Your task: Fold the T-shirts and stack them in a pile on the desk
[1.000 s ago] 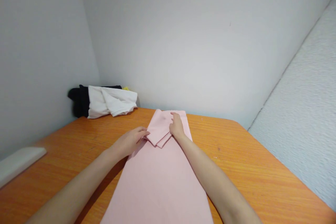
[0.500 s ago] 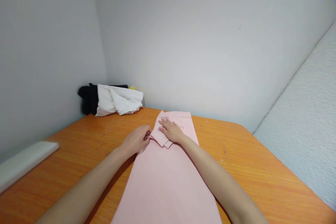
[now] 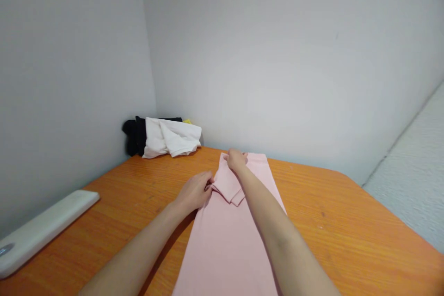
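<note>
A pink T-shirt (image 3: 229, 245) lies lengthwise on the wooden table, its long sides folded in to make a narrow strip. What looks like a short sleeve (image 3: 227, 187) is laid back over its far part. At the left edge of that flap, my left hand (image 3: 196, 191) pinches the cloth between thumb and fingers. My right hand (image 3: 237, 159) is at the far end, its fingers curled down onto the fabric near the upper left corner; the fingertips are partly hidden. My right forearm crosses above the shirt and covers some of its right side.
Against the walls in the far left corner sits a heap of cloth, with a white garment (image 3: 173, 137) in front of black fabric (image 3: 140, 136) and a bit of yellow. A long white device (image 3: 52, 226) rests along the left table edge. The wooden table (image 3: 322, 222) meets walls behind.
My right hand has gone from lying flat on the sleeve flap to the far end of the shirt, fingers now curled. My left hand keeps its pinch. The view has swung slightly left.
</note>
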{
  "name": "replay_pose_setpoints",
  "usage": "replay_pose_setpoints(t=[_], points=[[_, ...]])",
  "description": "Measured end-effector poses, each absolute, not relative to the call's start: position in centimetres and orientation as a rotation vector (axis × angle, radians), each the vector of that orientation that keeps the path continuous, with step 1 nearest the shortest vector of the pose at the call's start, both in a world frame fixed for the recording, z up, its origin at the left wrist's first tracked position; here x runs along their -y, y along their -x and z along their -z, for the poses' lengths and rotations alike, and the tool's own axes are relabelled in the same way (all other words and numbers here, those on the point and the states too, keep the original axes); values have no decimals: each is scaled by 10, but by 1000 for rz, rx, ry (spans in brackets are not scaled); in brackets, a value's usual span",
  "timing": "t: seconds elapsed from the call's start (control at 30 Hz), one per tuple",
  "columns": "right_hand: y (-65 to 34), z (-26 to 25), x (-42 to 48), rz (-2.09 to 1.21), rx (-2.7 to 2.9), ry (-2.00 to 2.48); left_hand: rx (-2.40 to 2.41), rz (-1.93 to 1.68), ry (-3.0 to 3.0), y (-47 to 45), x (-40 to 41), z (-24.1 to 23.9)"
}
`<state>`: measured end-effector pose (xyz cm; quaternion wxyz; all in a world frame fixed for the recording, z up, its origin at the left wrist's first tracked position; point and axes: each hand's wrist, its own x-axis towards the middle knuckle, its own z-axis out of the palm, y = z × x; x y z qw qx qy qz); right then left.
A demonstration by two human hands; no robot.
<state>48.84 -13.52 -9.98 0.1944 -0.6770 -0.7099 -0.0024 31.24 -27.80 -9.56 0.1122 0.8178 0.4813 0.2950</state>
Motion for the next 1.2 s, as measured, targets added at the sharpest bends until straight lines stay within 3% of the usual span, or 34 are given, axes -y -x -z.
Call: replay_pose_setpoints(t=[0.43, 0.63, 0.83, 1.2], points=[[-494, 87, 181, 377, 2191, 1582, -1411, -784, -2392, -302, 273, 93], [-578, 109, 222, 177, 2259, 1806, -1175, -584, -2770, -320, 293, 87], [-616, 116, 230, -77, 2370, 1922, -1289, -299, -2691, -327, 293, 107], [-602, 94, 192, -24, 2396, 1910, -1379, -314, -2672, -337, 281, 111]])
